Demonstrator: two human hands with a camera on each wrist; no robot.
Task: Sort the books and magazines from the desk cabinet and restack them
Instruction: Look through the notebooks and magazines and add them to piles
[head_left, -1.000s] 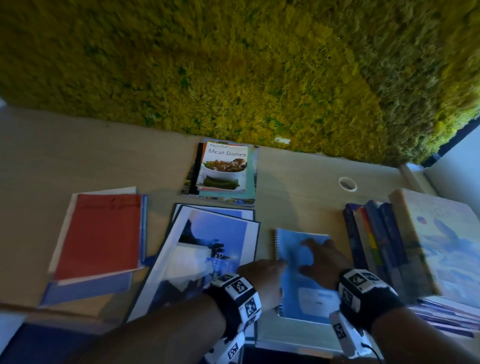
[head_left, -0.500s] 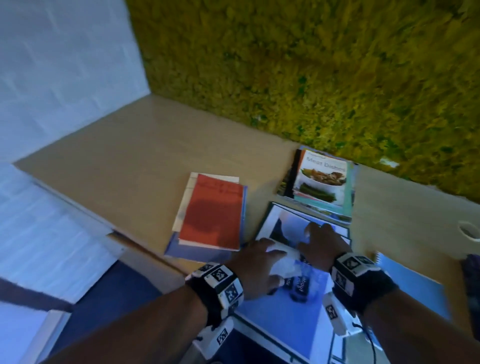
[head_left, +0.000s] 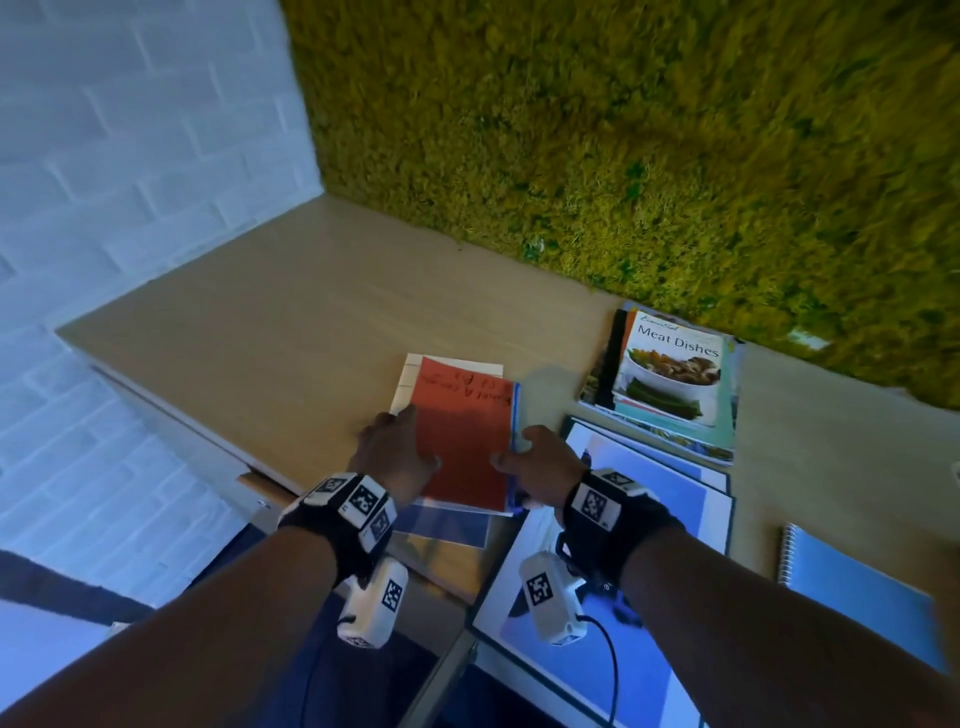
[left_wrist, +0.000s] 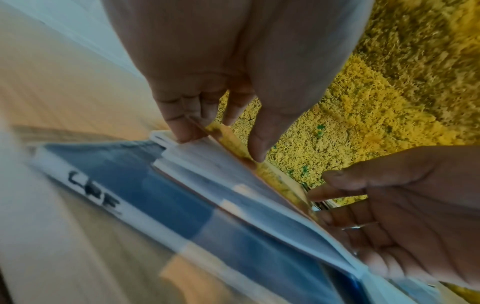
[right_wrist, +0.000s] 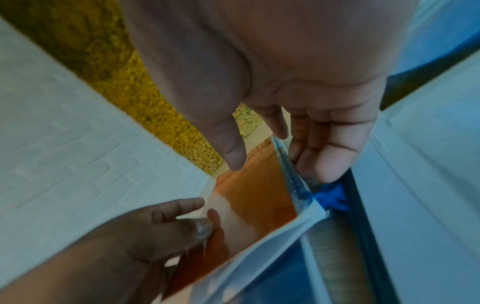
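Note:
A red-covered book (head_left: 462, 441) tops a small stack of white and blue booklets near the desk's front edge. My left hand (head_left: 402, 449) grips the stack's left edge, its fingers (left_wrist: 185, 131) under the pages and the thumb on the cover. My right hand (head_left: 514, 457) grips the right edge, the thumb (right_wrist: 233, 156) on the red cover (right_wrist: 249, 197) and the fingers against the side. The stack is tipped up off a blue magazine (left_wrist: 135, 197) beneath it.
A large blue-and-white magazine (head_left: 639, 525) lies just right of the stack. Behind it sits a pile topped by a "Meat Dishes" cookbook (head_left: 670, 379). A blue spiral notebook (head_left: 857, 587) is at the far right. A moss wall (head_left: 623, 156) backs the wooden desk (head_left: 285, 322).
Both hands left the large blue-and-white magazine and moved left to take hold of the red-topped stack. The head view swung left, away from the spiral notebook.

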